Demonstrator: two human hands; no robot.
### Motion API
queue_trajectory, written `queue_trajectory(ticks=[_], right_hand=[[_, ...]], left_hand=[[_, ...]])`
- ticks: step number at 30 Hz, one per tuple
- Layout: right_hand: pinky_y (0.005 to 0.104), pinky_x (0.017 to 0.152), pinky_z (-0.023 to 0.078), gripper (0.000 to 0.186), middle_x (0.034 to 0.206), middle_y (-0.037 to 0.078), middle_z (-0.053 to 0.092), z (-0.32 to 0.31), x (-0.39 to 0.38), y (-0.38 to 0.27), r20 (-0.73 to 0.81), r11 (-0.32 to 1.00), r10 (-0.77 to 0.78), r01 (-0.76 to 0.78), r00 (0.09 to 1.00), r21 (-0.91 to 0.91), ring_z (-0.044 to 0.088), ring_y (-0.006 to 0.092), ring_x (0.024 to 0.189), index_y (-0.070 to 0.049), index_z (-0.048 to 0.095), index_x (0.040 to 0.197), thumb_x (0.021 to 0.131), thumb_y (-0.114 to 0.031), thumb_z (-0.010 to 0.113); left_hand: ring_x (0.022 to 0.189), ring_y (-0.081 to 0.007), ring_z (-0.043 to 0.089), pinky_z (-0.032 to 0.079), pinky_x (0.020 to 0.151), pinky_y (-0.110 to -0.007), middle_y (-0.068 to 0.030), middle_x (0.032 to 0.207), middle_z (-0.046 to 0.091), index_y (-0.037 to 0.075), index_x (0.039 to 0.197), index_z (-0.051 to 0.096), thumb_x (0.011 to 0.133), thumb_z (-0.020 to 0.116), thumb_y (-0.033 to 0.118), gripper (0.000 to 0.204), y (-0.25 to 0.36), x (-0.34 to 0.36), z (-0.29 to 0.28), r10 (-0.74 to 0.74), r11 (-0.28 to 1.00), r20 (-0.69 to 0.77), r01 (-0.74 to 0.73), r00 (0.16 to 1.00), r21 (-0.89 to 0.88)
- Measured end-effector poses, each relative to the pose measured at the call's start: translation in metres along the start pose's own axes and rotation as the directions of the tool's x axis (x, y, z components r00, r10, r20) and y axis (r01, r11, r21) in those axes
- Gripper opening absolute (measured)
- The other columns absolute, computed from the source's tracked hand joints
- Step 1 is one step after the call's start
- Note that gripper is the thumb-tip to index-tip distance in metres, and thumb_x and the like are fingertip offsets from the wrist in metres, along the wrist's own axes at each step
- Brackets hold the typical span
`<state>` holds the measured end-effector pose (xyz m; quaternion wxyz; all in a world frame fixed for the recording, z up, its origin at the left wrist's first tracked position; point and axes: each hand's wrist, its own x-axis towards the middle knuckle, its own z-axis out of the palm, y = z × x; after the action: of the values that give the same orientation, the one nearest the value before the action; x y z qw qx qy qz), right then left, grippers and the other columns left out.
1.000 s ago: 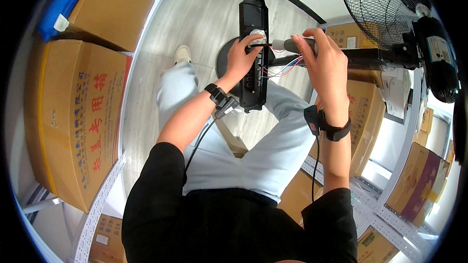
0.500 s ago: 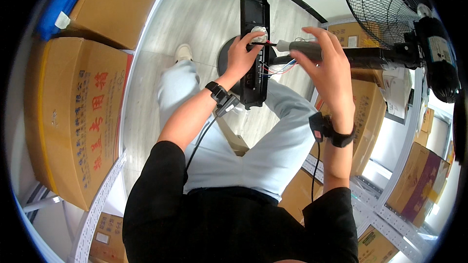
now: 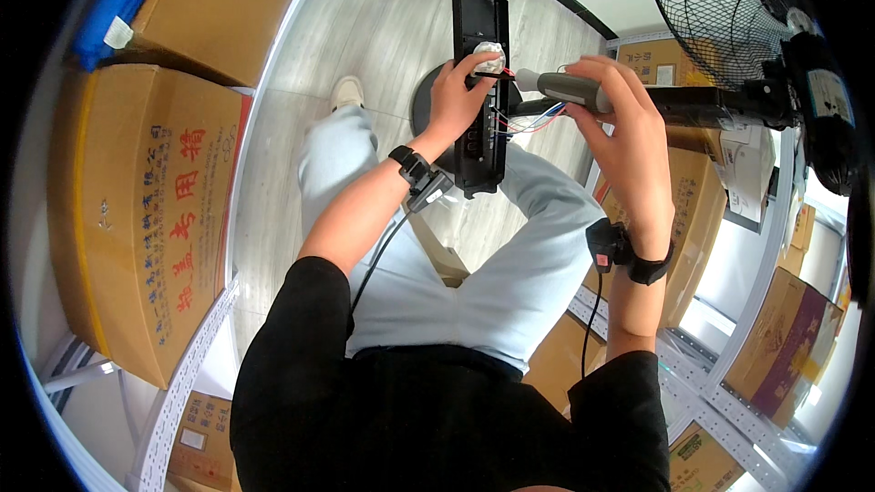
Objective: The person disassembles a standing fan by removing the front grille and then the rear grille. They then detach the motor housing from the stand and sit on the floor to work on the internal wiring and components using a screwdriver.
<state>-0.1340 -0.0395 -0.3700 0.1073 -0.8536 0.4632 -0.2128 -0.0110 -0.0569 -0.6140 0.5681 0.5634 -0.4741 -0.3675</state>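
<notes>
A long black plastic housing (image 3: 470,25) stands lengthwise in front of me, its inner side showing. A white round part (image 3: 490,58) sits in it, and the fingers of my left hand (image 3: 456,100) close on that part from the left. My right hand (image 3: 629,118) grips the grey handle of a screwdriver (image 3: 570,88), held level. Its dark shaft points left to the white round part and passes by my left fingertips; the tip's exact contact is hidden. Red, blue and white wires (image 3: 540,120) run out of the housing below the screwdriver.
A black pole (image 3: 693,107) leads right to a fan's motor (image 3: 831,96) and wire cage (image 3: 706,9). The round black base (image 3: 425,107) is on the floor behind the housing. Cardboard boxes (image 3: 137,219) line the left shelf, and more boxes (image 3: 697,219) stand at right.
My right fingers, spread around the screwdriver handle before, now curl over its end, and the hand has moved slightly right. My left hand stays at the white round part.
</notes>
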Motion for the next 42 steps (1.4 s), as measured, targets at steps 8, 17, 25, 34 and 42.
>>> queue_trajectory(ticks=[8,17,25,34,42], right_hand=[[0.0356,0.063,0.055,0.03,0.097,0.011,0.071,-0.005,0.006,-0.003,0.01,0.938,0.199,-0.187,0.98,-0.292,0.072,0.0282,0.074,-0.011,0.068,0.112,0.086,-0.018,0.078],[0.0347,0.064,0.057,0.033,0.095,0.012,0.071,-0.007,0.001,-0.01,0.061,0.947,0.205,-0.182,0.977,-0.264,0.072,0.0264,0.072,-0.009,0.067,0.114,0.084,-0.019,0.08],[0.034,0.064,0.056,0.033,0.087,0.011,0.071,-0.006,0.001,-0.01,0.091,0.993,0.118,-0.115,0.989,-0.036,0.07,0.0235,0.072,-0.01,0.069,0.113,0.083,-0.018,0.081],[0.029,0.067,0.053,0.025,0.085,0.01,0.072,-0.023,-0.005,-0.011,-0.136,0.959,0.278,-0.282,0.951,-0.017,0.068,0.0167,0.071,-0.007,0.073,0.107,0.085,-0.016,0.08],[0.0312,0.068,0.054,0.027,0.088,0.013,0.072,0.014,0.007,0.023,-0.207,0.969,0.21,-0.232,0.956,-0.088,0.069,0.0221,0.074,-0.007,0.072,0.109,0.086,-0.019,0.078]], left_hand=[[0.088,-0.0295,0.067,0.053,0.076,-0.037,-0.0123,0.098,0.068,0.023,0.121,0.071,0.087,0.075,0.015,0.036,-0.001,-0.001,0.0,0.031,0.999,-0.026,-0.031,0.999,-0.007],[0.087,-0.0241,0.067,0.052,0.076,-0.033,-0.0106,0.098,0.068,0.022,0.123,0.071,0.087,0.074,0.013,0.037,-0.006,-0.002,0.004,0.015,1.0,0.004,-0.015,1.0,-0.011],[0.076,-0.0239,0.061,0.051,0.07,-0.034,-0.0097,0.094,0.064,0.026,0.122,0.071,0.086,0.075,0.014,0.039,-0.007,0.0,0.003,0.029,0.999,-0.003,-0.029,1.0,-0.042],[0.088,-0.0306,0.066,0.054,0.076,-0.038,-0.012,0.097,0.063,0.026,0.123,0.07,0.089,0.074,0.02,0.035,-0.001,0.001,0.004,0.015,1.0,0.013,-0.014,1.0,-0.016],[0.102,-0.0259,0.069,0.052,0.089,-0.034,-0.0141,0.109,0.072,0.014,0.122,0.071,0.09,0.074,0.018,0.032,0.006,0.0,0.0,-0.003,0.997,0.063,0.008,0.998,-0.075]])
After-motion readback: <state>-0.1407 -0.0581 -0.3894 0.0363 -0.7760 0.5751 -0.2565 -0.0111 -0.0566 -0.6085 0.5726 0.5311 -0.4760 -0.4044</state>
